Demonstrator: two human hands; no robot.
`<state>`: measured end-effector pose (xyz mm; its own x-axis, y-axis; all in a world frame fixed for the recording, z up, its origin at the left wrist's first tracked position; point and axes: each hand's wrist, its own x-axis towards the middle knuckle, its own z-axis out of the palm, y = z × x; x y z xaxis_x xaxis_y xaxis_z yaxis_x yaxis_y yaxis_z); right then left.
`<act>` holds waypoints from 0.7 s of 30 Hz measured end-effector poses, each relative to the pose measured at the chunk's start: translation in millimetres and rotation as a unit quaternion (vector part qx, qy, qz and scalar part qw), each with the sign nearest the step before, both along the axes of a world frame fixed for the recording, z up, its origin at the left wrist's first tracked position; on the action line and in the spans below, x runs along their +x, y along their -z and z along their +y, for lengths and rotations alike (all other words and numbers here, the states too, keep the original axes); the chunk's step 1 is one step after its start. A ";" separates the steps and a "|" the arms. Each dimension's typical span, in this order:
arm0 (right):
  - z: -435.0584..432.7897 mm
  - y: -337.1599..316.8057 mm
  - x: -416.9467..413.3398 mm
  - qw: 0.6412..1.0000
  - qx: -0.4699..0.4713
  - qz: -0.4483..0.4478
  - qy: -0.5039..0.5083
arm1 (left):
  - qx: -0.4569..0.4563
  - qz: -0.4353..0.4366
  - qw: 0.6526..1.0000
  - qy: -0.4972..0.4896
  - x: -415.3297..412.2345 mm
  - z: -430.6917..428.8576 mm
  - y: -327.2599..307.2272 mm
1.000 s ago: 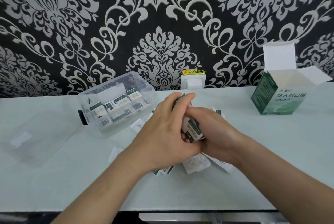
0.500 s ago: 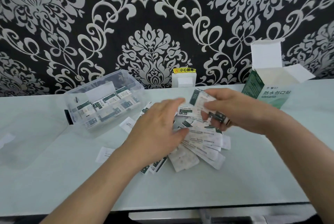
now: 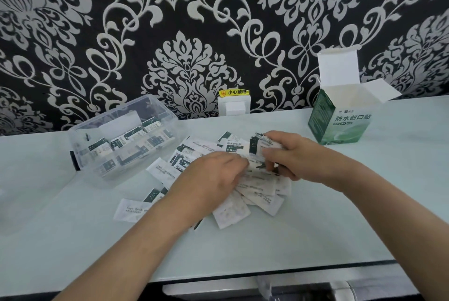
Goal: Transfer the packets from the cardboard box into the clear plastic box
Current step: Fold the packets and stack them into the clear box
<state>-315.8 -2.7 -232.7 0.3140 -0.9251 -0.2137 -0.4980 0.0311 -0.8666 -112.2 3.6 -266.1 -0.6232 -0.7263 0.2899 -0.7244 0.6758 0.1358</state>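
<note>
Right hand [image 3: 294, 158] grip pinches packets [image 3: 261, 142] just over the pile [image 3: 257, 192]

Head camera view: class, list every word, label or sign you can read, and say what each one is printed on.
"小心触电": yellow label above the white wall socket.
"防水创口贴": front of the green cardboard box.
"防水创口贴": one packet in the loose pile.
Small print on the other packets, loose and in the clear plastic box: too small to read.
</note>
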 end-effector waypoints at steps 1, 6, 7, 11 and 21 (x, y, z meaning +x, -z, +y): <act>-0.5 -0.3 -0.1 0.999 -0.001 -0.030 0.018 | -0.019 0.036 0.999 -0.002 0.2 -0.7 -2.0; 3.2 -8.8 5.5 0.969 0.112 -0.202 0.082 | -0.044 0.155 0.987 -0.021 4.9 -1.5 -25.4; 5.7 -10.4 9.3 0.964 0.135 -0.217 0.069 | -0.040 0.163 0.986 -0.012 6.1 -0.8 -29.4; 14.5 -13.1 25.9 0.933 0.227 -0.280 -0.001 | -0.011 0.156 0.987 0.025 9.7 0.0 -33.0; 11.0 -10.2 36.5 0.879 0.290 -0.376 -0.023 | 0.102 0.316 0.932 -0.145 12.2 4.9 -44.3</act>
